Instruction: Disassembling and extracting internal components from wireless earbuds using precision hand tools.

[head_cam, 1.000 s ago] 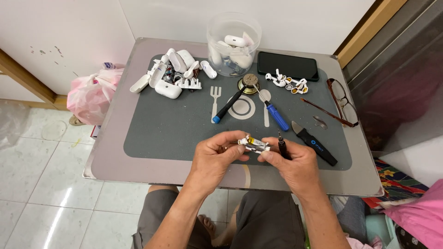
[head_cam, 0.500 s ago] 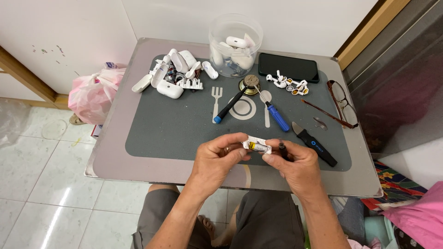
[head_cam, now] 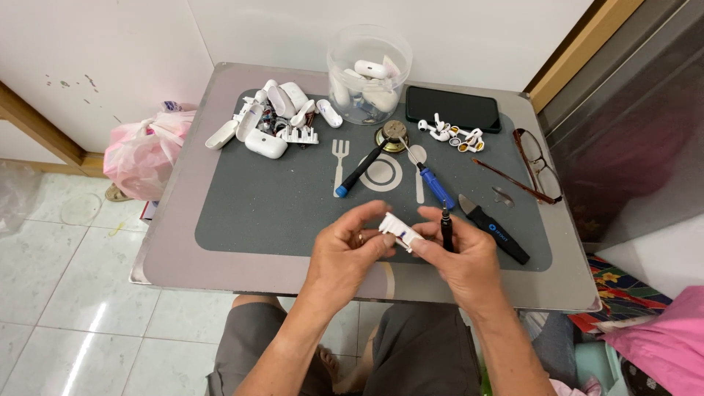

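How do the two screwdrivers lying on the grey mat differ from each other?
The black-handled screwdriver has a black grip with a blue end cap; the blue-handled screwdriver has an all-blue grip. The black-handled one slants down to the left; the blue-handled one slants down to the right. Both lie flat on the grey mat, untouched, beyond both hands.

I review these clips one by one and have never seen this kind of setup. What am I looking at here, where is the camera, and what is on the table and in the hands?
The camera sits on a person's head and looks down at their own two bare hands; there is no robot. Both hands, left hand and right hand, pinch a small white plastic part. The right hand also grips a thin black tool. On the grey mat lie a blue-handled screwdriver, a black pry tool, a heap of white plastic pieces, a clear tub, a dark phone and glasses.
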